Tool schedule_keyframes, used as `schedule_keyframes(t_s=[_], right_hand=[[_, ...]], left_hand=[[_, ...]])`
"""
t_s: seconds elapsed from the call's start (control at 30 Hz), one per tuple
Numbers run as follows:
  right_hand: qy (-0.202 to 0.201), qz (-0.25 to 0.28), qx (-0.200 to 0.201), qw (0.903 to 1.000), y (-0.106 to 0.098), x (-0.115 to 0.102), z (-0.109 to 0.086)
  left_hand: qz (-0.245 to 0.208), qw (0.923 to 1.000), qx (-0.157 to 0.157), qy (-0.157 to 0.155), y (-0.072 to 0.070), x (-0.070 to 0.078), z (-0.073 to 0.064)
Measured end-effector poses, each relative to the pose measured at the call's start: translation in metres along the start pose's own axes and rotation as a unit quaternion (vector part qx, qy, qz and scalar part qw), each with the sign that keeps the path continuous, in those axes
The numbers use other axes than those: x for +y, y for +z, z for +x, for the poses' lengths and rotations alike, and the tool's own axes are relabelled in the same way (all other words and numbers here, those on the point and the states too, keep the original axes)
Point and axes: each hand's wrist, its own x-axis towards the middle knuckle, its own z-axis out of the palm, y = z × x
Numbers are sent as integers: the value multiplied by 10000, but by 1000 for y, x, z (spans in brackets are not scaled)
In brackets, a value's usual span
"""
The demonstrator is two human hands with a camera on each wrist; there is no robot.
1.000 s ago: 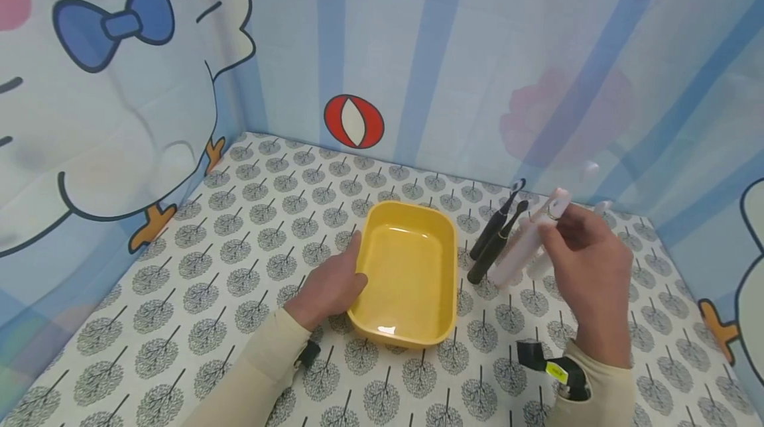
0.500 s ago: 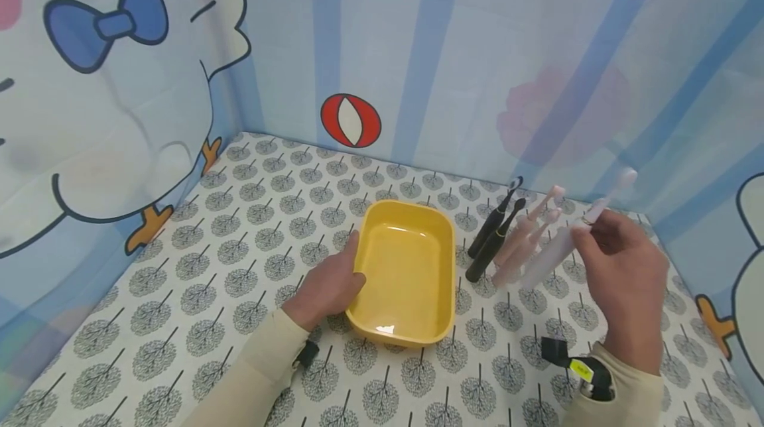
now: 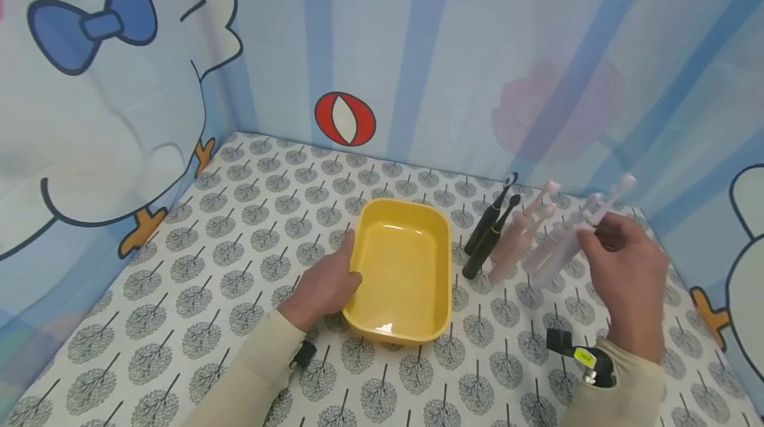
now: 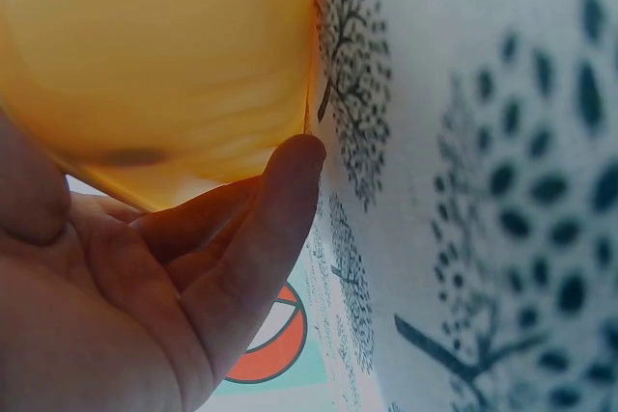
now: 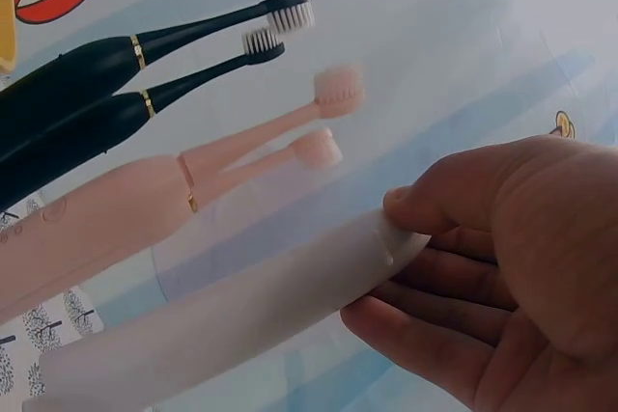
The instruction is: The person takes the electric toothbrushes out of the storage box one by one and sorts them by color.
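My left hand [image 3: 322, 284] grips the left side of a yellow rectangular tub [image 3: 400, 274], thumb at the rim. In the left wrist view its fingers lie against the tub's outer wall [image 4: 164, 65]. To the right, my right hand [image 3: 629, 261] pinches a white electric toothbrush [image 3: 561, 260] near the neck, its head pointing up and away. A second white toothbrush [image 3: 542, 249] lies just left of it. In the right wrist view, thumb and fingers hold the top of the white handle [image 5: 241, 306]; its brush head is hidden by the hand.
Two pink electric toothbrushes [image 3: 513, 251] and two black ones [image 3: 482, 251] lie in a row between the tub and my right hand. Tree-patterned cloth [image 3: 239, 248] covers the table. A striped cartoon backdrop [image 3: 382, 49] rises behind.
My right hand has moved right with the white toothbrush, uncovering the pink ones, and the brush now lies alongside the other white one. The left hand stays on the tub.
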Motion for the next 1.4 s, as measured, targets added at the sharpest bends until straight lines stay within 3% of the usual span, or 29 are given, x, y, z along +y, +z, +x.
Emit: schedule_keyframes(t_s=[0.3, 0.5, 0.93, 1.4], right_hand=[[70, -39, -141, 9999, 2, 11, 6], [104, -97, -470, 9988, 2, 17, 7], [-473, -220, -855, 9950, 6, 26, 9], [-573, -199, -1321, 9894, 14, 32, 13]], left_hand=[[-19, 10000, 3, 28, -1, 0, 0], [28, 10000, -28, 41, -1, 2, 0], [79, 9999, -54, 65, -1, 1, 1], [81, 9999, -77, 72, -2, 1, -1]])
